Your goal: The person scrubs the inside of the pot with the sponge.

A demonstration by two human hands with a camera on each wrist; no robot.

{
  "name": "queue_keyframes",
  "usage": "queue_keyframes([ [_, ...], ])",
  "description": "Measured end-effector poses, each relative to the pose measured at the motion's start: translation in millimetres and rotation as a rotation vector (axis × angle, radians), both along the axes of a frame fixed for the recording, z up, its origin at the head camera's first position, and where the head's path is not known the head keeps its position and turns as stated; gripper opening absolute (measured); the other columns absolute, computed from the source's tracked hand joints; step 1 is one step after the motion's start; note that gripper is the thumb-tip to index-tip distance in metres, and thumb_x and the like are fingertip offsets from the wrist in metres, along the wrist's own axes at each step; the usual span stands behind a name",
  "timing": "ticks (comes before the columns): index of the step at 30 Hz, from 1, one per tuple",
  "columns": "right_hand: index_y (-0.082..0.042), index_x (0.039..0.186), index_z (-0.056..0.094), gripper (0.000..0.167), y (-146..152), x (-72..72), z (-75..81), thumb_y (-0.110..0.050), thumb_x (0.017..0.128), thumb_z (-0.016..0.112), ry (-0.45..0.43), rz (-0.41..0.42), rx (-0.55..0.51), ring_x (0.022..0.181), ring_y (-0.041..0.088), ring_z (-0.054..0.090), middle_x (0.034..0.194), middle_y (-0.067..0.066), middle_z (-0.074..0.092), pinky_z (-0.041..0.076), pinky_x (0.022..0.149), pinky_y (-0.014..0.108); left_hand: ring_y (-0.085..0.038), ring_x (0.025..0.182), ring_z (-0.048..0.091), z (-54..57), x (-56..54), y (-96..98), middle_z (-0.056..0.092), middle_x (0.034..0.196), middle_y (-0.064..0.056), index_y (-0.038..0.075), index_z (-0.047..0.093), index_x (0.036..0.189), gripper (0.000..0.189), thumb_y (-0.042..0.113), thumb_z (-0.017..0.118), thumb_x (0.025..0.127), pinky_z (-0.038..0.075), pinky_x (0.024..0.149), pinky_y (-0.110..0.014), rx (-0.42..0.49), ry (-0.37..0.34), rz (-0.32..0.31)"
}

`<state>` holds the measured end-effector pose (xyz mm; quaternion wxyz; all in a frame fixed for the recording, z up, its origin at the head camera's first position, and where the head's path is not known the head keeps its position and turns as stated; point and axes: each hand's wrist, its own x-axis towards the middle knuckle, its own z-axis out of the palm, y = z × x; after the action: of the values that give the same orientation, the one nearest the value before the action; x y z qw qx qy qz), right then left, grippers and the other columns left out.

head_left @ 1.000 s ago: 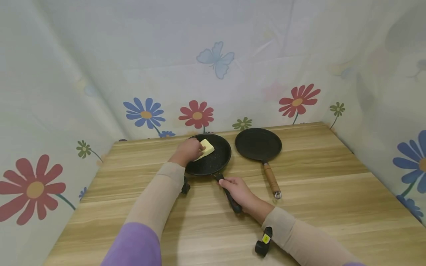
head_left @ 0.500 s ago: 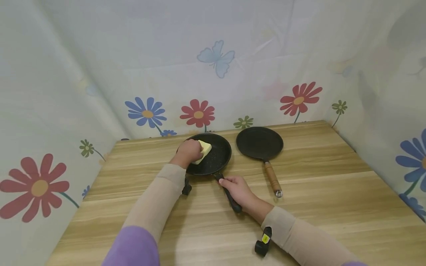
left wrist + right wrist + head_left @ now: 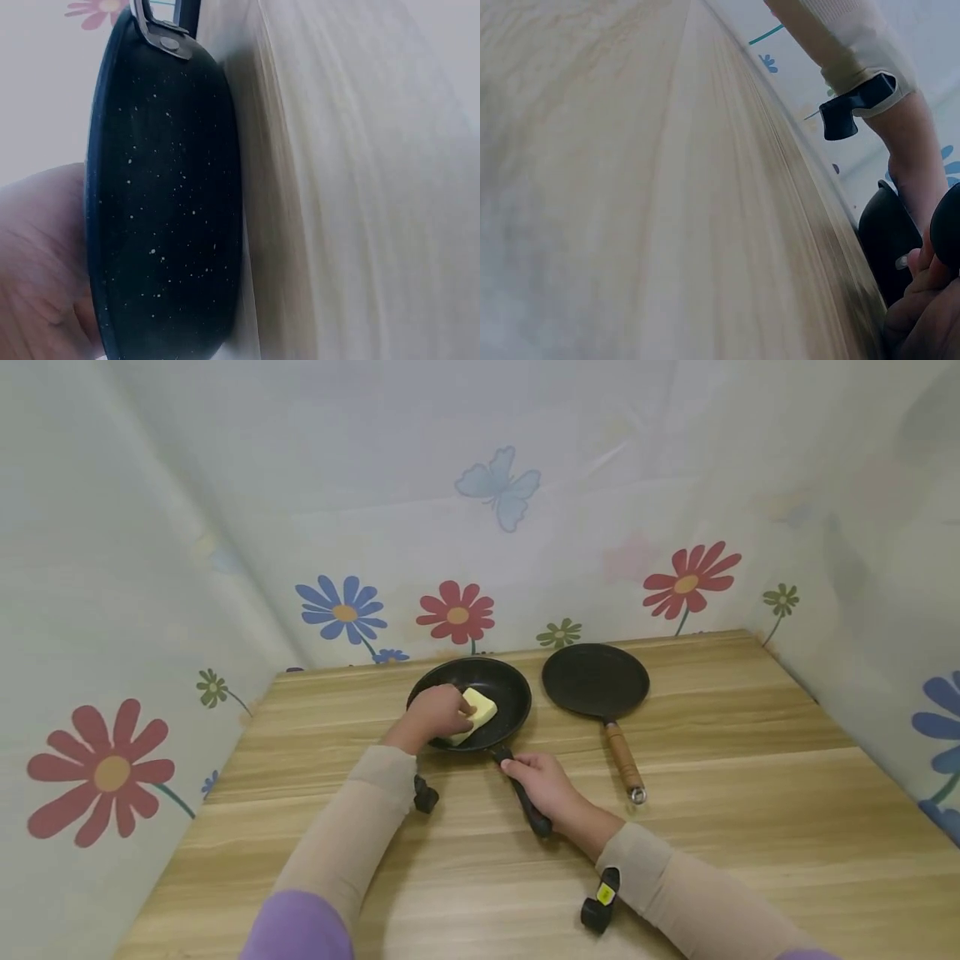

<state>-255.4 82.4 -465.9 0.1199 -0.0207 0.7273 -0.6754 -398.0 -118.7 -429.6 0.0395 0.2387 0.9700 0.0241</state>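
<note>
A black frying pan (image 3: 513,697) with pale speckles lies on the wooden table. Inside it, my left hand (image 3: 438,712) holds a pale yellow sponge (image 3: 483,707) against the pan's inner surface, fingers bent over its left side. Around the black pan handle (image 3: 534,814) my right hand (image 3: 546,785) is wrapped, thumb on top near the pan. In the left wrist view the speckled outer wall of the pan (image 3: 165,187) hides the sponge and most of the left fingers. The right wrist view catches the right hand (image 3: 930,319) only at its edge.
A flat black griddle pan (image 3: 596,681) with a wooden handle (image 3: 624,760) lies to the right of the frying pan. Behind the table (image 3: 750,810) hangs a white cloth (image 3: 337,460) printed with flowers. Small black wrist cameras (image 3: 600,902) hang below both sleeves.
My left hand has moved the sponge first slightly left, then right and toward me inside the frying pan. The right hand keeps its grip on the handle. The head view has shifted a little.
</note>
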Motion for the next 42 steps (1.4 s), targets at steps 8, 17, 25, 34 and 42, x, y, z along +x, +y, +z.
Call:
queue_keyframes([
  [8, 0.009, 0.110, 0.069, 0.033, -1, -0.7, 2.1, -0.021, 0.101, 0.057, -0.005, -0.021, 0.019, 0.048, 0.012, 0.046, 0.063, 0.000, 0.049, 0.038, 0.048, 0.024, -0.017, 0.102, 0.069, -2.0, 9.0, 14.4, 0.076, 0.108, 0.006, 0.024, 0.080, 0.112, 0.027, 0.033, 0.076, 0.087, 0.054, 0.092, -0.038, 0.067, -0.038, -0.114],
  [17, 0.013, 0.112, 0.066, 0.034, -2, -0.5, 4.0, -0.018, 0.102, 0.055, -0.043, -0.011, 0.018, 0.047, 0.012, 0.045, 0.061, 0.001, 0.048, 0.037, 0.048, 0.024, -0.012, 0.100, 0.069, -2.8, 14.4, 21.5, 0.075, 0.107, 0.009, 0.026, 0.081, 0.110, 0.026, 0.035, 0.079, 0.087, 0.054, 0.091, -0.034, 0.081, -0.047, -0.119],
  [25, 0.008, 0.107, 0.069, 0.033, -2, 0.8, 1.7, -0.022, 0.100, 0.058, -0.009, -0.035, 0.005, 0.046, 0.011, 0.044, 0.059, 0.000, 0.047, 0.036, 0.045, 0.024, -0.016, 0.097, 0.066, 0.7, 12.2, 20.5, 0.072, 0.104, 0.001, 0.021, 0.079, 0.115, 0.027, 0.029, 0.078, 0.089, 0.053, 0.092, -0.034, 0.029, -0.034, -0.236],
  [34, 0.008, 0.110, 0.070, 0.034, -1, 2.6, 0.2, -0.023, 0.100, 0.059, -0.008, -0.059, 0.001, 0.048, 0.012, 0.045, 0.062, 0.000, 0.048, 0.038, 0.047, 0.025, -0.023, 0.103, 0.061, 12.3, 10.4, 8.8, 0.065, 0.110, -0.008, 0.014, 0.078, 0.116, 0.026, 0.016, 0.077, 0.090, 0.050, 0.097, -0.038, -0.019, -0.101, -0.408],
  [42, 0.011, 0.109, 0.070, 0.033, 2, -1.4, -1.4, -0.019, 0.100, 0.060, 0.007, -0.068, -0.024, 0.048, 0.012, 0.045, 0.063, 0.000, 0.049, 0.039, 0.048, 0.025, -0.024, 0.104, 0.062, 14.5, 1.0, -5.6, 0.065, 0.112, -0.009, 0.015, 0.082, 0.105, 0.018, 0.015, 0.080, 0.088, 0.050, 0.098, -0.038, -0.023, -0.123, -0.482],
])
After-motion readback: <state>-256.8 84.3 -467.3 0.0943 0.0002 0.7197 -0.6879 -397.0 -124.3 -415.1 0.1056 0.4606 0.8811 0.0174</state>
